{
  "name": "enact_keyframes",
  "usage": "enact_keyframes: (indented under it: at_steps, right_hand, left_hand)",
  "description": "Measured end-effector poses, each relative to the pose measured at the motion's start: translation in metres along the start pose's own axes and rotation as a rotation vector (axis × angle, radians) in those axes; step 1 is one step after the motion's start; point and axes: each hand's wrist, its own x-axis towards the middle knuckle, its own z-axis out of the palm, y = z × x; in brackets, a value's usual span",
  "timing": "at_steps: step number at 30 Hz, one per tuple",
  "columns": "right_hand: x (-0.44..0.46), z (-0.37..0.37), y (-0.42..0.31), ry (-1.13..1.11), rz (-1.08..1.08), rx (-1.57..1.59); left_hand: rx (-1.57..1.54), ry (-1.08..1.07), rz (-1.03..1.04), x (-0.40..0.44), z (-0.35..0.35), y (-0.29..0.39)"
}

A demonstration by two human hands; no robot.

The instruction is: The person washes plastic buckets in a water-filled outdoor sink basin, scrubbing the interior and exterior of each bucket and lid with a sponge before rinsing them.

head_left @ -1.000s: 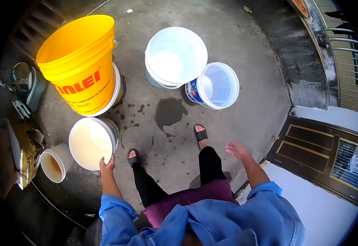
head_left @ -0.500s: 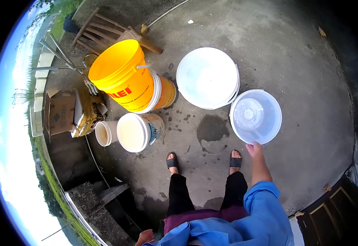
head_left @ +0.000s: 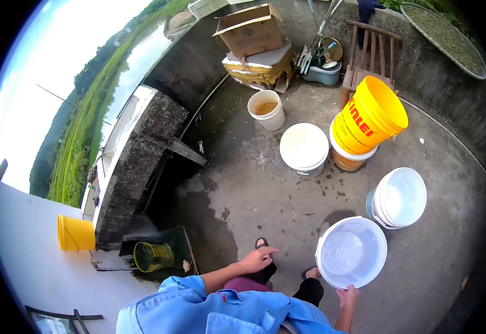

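Note:
My right hand point(head_left: 347, 296) grips the near rim of a translucent white bucket point(head_left: 327, 257), fingers at its edge. The bucket is tilted, its open mouth facing up toward me, and nothing shows inside it. My left hand point(head_left: 257, 260) is in front of my body, left of that bucket, with nothing in it and its fingers pointing right. A second white bucket point(head_left: 372, 209) stands just beyond, to the right. Farther off are a lidded white bucket point(head_left: 304, 147) and a yellow bucket point(head_left: 359, 132) stacked on another.
A small white pail point(head_left: 275, 119) stands near a cardboard box point(head_left: 251, 38) at the back wall. A wooden chair point(head_left: 372, 50) is behind the yellow bucket. On the left are a rough concrete ledge point(head_left: 137, 161), a dark basin point(head_left: 184, 245) holding a yellow pail, and another yellow bucket point(head_left: 76, 232).
My view has turned left. My right hand has moved the translucent bucket nearer to me, away from the other white bucket. My left hand has come up in front of my body.

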Motion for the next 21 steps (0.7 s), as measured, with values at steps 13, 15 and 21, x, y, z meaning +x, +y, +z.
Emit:
enact_keyframes:
  at_steps: [13, 15, 21]
  right_hand:
    - [-0.196, 0.413, -0.098, -0.697, -0.648, -0.641]
    - [-0.226, 0.466, -0.107, -0.755, -0.791, -0.816]
    - [-0.346, 0.610, -0.122, -1.139, -1.161, -0.811]
  left_hand:
    - [-1.127, 0.433, 0.209, -0.067, -0.208, -0.057]
    - [-1.300, 0.765, 0.349, -0.080, -0.231, -0.063]
    - [-1.623, 0.971, 0.649, -0.088, -0.339, -0.093]
